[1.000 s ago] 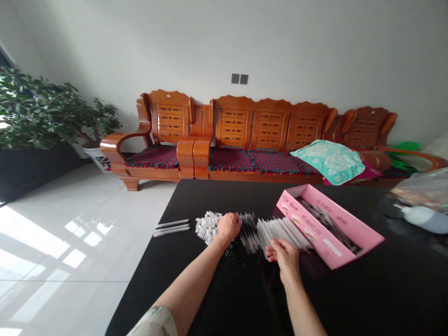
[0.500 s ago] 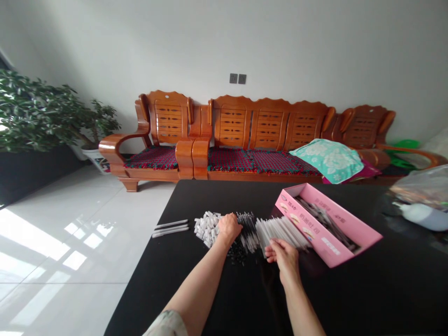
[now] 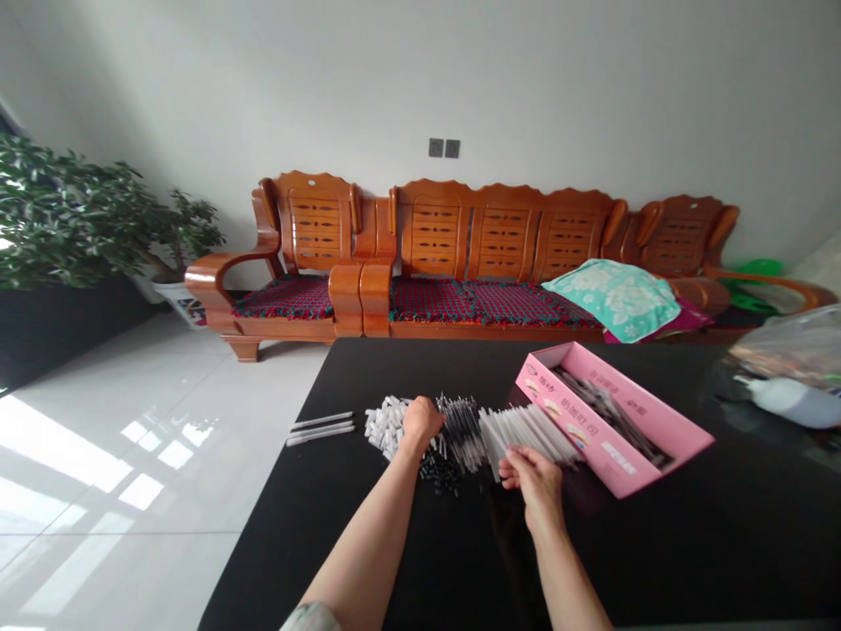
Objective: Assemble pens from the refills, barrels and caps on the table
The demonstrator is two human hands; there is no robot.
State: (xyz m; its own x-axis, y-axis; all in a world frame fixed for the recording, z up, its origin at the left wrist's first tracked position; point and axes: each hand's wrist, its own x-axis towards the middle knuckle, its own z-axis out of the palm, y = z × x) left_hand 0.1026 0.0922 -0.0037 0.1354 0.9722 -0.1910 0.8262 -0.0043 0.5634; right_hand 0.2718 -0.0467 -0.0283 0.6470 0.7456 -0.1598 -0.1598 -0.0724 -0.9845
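My left hand is closed between a pile of short white pieces and a row of thin dark rods; what its fingers hold, if anything, is hidden. Small black pieces lie just below it. Closed fingers of my right hand rest at the near end of a row of translucent white tubes, and their grip is too small to make out. Three slim white tubes lie apart on the left of the black table.
A pink box holding dark sticks stands right of the tubes. Farther right are a white bottle and a clear plastic bag. A wooden sofa stands behind the table, with a potted plant at left.
My left hand has shifted slightly left and up, away from the dark rods, uncovering more of the small black pieces. My right hand has hardly moved.
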